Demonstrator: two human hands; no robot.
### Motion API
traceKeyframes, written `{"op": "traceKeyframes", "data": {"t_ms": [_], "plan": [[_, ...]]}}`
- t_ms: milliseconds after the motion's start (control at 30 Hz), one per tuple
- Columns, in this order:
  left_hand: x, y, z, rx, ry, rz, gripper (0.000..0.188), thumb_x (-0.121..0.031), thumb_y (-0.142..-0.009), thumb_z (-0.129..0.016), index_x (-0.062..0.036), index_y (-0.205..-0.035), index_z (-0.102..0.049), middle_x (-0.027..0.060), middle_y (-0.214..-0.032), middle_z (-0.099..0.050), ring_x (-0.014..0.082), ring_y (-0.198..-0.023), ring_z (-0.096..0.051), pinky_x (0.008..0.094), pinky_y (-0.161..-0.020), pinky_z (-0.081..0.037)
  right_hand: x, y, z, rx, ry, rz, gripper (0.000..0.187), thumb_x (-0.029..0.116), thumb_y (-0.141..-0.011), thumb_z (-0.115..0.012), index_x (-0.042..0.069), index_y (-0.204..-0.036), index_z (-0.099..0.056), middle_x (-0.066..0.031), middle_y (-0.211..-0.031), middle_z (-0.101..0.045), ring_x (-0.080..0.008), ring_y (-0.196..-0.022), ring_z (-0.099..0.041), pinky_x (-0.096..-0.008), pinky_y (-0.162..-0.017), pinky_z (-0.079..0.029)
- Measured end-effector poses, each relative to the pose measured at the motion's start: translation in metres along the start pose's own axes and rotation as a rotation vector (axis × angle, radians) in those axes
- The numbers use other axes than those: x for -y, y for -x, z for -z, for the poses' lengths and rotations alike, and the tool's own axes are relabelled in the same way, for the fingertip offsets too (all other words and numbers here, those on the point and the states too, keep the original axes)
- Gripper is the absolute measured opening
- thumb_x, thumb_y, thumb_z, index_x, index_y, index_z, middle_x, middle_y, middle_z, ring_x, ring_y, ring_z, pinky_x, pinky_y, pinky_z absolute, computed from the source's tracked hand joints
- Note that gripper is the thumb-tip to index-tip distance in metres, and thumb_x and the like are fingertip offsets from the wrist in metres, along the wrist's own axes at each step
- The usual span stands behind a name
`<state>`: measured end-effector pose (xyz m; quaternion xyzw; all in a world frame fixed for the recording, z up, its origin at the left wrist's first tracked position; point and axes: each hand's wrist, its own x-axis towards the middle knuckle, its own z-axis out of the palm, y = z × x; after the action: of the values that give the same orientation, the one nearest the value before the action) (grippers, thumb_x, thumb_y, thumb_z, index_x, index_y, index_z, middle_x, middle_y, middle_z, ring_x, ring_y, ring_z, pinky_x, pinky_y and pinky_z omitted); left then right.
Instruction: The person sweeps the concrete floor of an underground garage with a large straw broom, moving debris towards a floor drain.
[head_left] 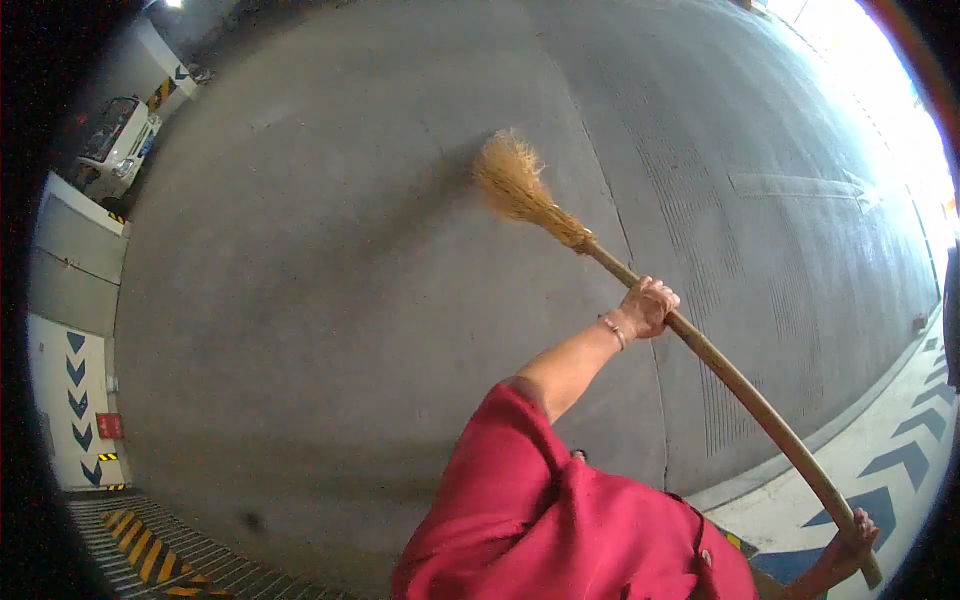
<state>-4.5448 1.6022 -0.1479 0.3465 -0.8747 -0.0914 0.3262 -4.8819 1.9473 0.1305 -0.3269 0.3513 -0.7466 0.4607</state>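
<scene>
A straw broom [735,378] with a long wooden handle slants from the upper middle down to the lower right. Its flared bristle head points away from me over the grey floor. Whether the bristle tips touch the floor I cannot tell. My left hand [650,305], with a bracelet at the wrist and a red sleeve above, is wrapped round the handle a little below the bristles. Close to the handle's far end, at the lower right, my right hand [852,543] is closed round the wood.
Concrete floor [330,300] spreads around me, with a ribbed strip and a white arrow [800,187] to the right. Walls with dark chevrons [905,440] flank both sides. A white vehicle [125,145] stands far left; a striped grating [145,545] lies lower left.
</scene>
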Motion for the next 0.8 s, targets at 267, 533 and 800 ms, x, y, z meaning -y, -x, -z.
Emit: {"op": "traceKeyframes", "data": {"t_ms": [267, 533, 800], "plan": [[-0.078, 0.098, 0.048, 0.173, -0.14, 0.156, 0.011, -0.019, -0.062, -0.055, -0.0121, -0.065, -0.046, 0.0056, -0.064, -0.049, 0.0228, -0.065, -0.049, 0.0355, -0.062, -0.036, -0.016, -0.059, 0.104, -0.434, -0.168, -0.014, 0.029, 0.013, -0.086, -0.05, 0.01, -0.063, -0.033, -0.0012, -0.06, -0.032, -0.0128, -0.061, -0.035, -0.0279, -0.064, -0.035], [-0.171, 0.086, -0.066, 0.594, 0.358, 0.089, 0.014, -0.015, -0.064, -0.053, -0.009, -0.075, -0.049, 0.0112, -0.069, -0.056, 0.0301, -0.071, -0.057, 0.0426, -0.068, -0.042, 0.114, -0.064, 0.204, -0.255, 0.805, 0.14, 0.024, 0.015, -0.086, -0.047, 0.01, -0.065, -0.036, -0.0021, -0.064, -0.034, -0.0133, -0.06, -0.036, -0.0256, -0.059, -0.035], [-0.117, -0.097, -0.144, 0.154, 0.0, 0.003, 0.011, -0.017, -0.063, -0.056, -0.0143, -0.074, -0.057, 0.0041, -0.077, -0.059, 0.0228, -0.08, -0.056, 0.0358, -0.074, -0.042, 0.119, -0.024, 0.184, -0.61, 2.039, 0.963, 0.025, 0.036, -0.08, -0.054, 0.012, -0.072, -0.054, -0.0068, -0.078, -0.057, -0.0253, -0.077, -0.058, -0.0403, -0.064, -0.047]]}}
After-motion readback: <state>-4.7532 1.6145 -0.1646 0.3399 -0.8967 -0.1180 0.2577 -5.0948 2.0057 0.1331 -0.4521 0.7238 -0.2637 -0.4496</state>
